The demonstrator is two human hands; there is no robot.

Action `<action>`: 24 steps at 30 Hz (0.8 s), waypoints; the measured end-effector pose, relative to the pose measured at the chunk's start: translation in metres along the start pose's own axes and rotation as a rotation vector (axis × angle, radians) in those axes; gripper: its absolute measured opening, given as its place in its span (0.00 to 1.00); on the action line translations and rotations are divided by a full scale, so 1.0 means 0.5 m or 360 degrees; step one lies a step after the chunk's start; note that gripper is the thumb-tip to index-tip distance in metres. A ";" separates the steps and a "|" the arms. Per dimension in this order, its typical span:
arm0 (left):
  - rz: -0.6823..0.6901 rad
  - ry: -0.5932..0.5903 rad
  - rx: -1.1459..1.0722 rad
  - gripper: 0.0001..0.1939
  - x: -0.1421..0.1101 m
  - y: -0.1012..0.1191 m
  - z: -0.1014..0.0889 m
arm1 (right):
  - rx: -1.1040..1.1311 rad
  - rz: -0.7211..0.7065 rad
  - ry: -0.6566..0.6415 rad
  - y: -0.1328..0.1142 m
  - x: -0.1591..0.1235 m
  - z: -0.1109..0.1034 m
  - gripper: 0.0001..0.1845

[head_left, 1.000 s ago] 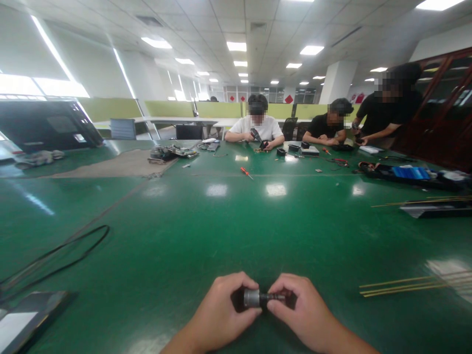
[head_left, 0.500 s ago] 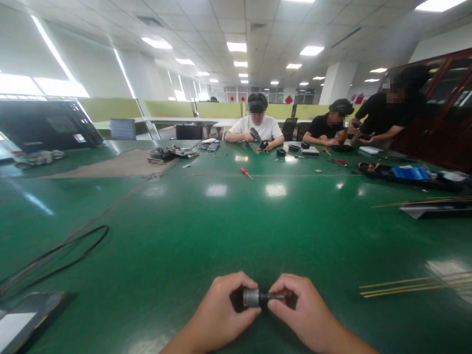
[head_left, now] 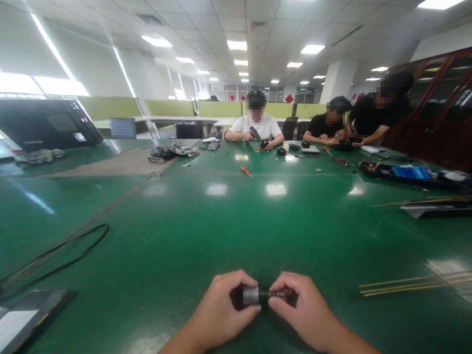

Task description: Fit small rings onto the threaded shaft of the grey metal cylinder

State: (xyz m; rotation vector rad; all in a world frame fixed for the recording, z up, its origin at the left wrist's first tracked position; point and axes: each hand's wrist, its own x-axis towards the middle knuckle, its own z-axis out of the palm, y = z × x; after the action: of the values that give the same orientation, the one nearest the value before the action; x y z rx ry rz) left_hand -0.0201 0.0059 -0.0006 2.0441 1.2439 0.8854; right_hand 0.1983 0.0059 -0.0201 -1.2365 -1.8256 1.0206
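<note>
Between my hands lies what looks like a hole saw [head_left: 251, 295], a short grey metal cylinder with a thinner dark shank [head_left: 264, 295] pointing right. My left hand [head_left: 221, 307] grips the grey cylinder from the left, thumb below and forefinger above. The shank's right end is pinched between the thumb and fingers of my right hand [head_left: 304, 307]. The piece is level, held low over the green table [head_left: 236, 231]. My fingers partly hide both of its ends.
Thin brass-coloured rods [head_left: 401, 284] lie at the right, a black cable [head_left: 88, 250] and a dark flat panel [head_left: 37, 314] at the left. Farther off are a red screwdriver [head_left: 246, 172] and a black tray [head_left: 438, 209]. Across the table, one person [head_left: 254, 125] holds a power tool; two others are at the right.
My hands and the hole saw have barely moved; the right fingers sit slightly farther from the cylinder. At the far right, the standing person has leaned to the left.
</note>
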 end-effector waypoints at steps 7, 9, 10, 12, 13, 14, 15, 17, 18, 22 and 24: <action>-0.0014 -0.0018 0.0003 0.12 -0.001 -0.004 0.002 | 0.0021 0.0019 -0.0002 -0.004 0.000 -0.001 0.01; -0.0018 -0.0013 0.0005 0.13 -0.002 -0.006 0.003 | 0.0030 0.0023 0.0001 -0.004 0.000 -0.002 0.01; -0.0020 -0.0013 0.0007 0.13 -0.002 -0.006 0.003 | 0.0034 0.0019 -0.0001 -0.003 0.000 -0.002 0.01; -0.0016 -0.0011 0.0009 0.13 -0.002 -0.006 0.003 | 0.0041 0.0014 -0.0002 -0.002 0.000 -0.002 0.01; -0.0013 -0.0008 0.0009 0.12 -0.002 -0.006 0.003 | 0.0040 0.0014 0.0000 -0.001 0.000 -0.002 0.01; -0.0011 -0.0003 0.0009 0.12 -0.003 -0.006 0.003 | 0.0040 0.0016 0.0003 0.000 0.000 -0.002 0.01; -0.0011 0.0000 0.0010 0.13 -0.003 -0.005 0.003 | 0.0039 0.0020 0.0007 0.000 -0.001 -0.001 0.01; -0.0018 0.0005 0.0016 0.13 -0.003 -0.004 0.002 | 0.0042 0.0025 0.0008 0.000 -0.001 0.000 0.01; -0.0020 0.0001 0.0017 0.13 -0.003 -0.004 0.002 | 0.0046 0.0025 0.0005 0.000 -0.001 0.000 0.01; -0.0010 -0.0016 0.0014 0.11 -0.002 -0.004 0.001 | 0.0047 0.0025 0.0000 -0.001 -0.001 -0.001 0.02; -0.0007 -0.0022 0.0012 0.11 -0.002 -0.005 0.001 | 0.0039 0.0023 -0.0001 -0.001 -0.001 -0.002 0.02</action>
State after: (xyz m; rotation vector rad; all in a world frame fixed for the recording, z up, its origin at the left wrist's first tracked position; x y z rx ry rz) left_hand -0.0215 0.0057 -0.0028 2.0492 1.2457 0.8643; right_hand 0.1993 0.0055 -0.0189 -1.2369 -1.8019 1.0483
